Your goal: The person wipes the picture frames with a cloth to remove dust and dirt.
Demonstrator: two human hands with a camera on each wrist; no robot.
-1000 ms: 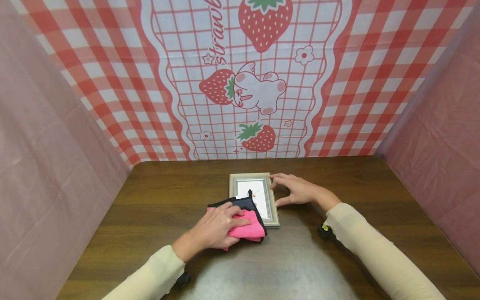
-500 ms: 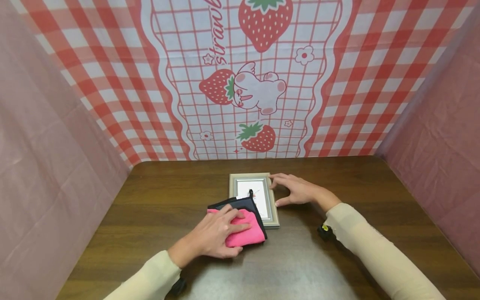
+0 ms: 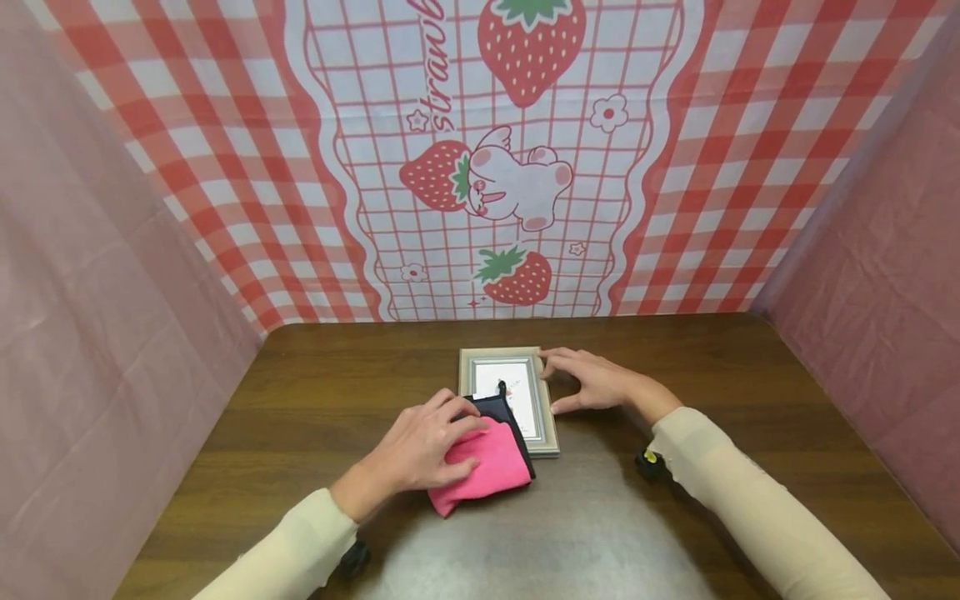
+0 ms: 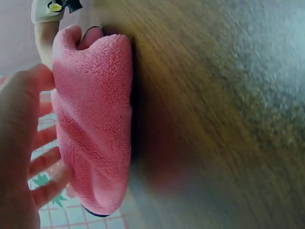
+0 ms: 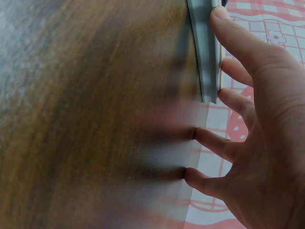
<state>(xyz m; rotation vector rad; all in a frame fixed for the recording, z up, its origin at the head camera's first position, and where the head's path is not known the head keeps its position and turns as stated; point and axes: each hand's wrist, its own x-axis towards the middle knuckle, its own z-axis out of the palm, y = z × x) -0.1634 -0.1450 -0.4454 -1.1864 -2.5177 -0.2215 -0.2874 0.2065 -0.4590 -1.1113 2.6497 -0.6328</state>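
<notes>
A photo frame (image 3: 550, 417) with a pale and silver border lies on the wooden table, its lower left part covered by a folded cloth. The cloth (image 3: 491, 462) shows pink fleece on top and a black layer with dark edging beneath. My left hand (image 3: 423, 442) rests on the cloth's left side with fingers spread; in the left wrist view its thumb (image 4: 44, 76) meets the pink fleece (image 4: 95, 114). At the frame's right edge, my right hand (image 3: 592, 379) touches the border with thumb and fingertips. In the right wrist view, two other fingertips meet the tabletop.
The brown wooden table (image 3: 337, 375) ends at a red-and-white checked backdrop (image 3: 300, 208) printed with strawberries. Pink fabric walls (image 3: 97, 292) stand on both sides. Dark wrist cameras (image 3: 651, 462) sit under the sleeves.
My left hand has shifted left across the cloth and its grip has loosened. More pink fleece shows, with a corner spread toward the front. The right hand and frame have stayed in place.
</notes>
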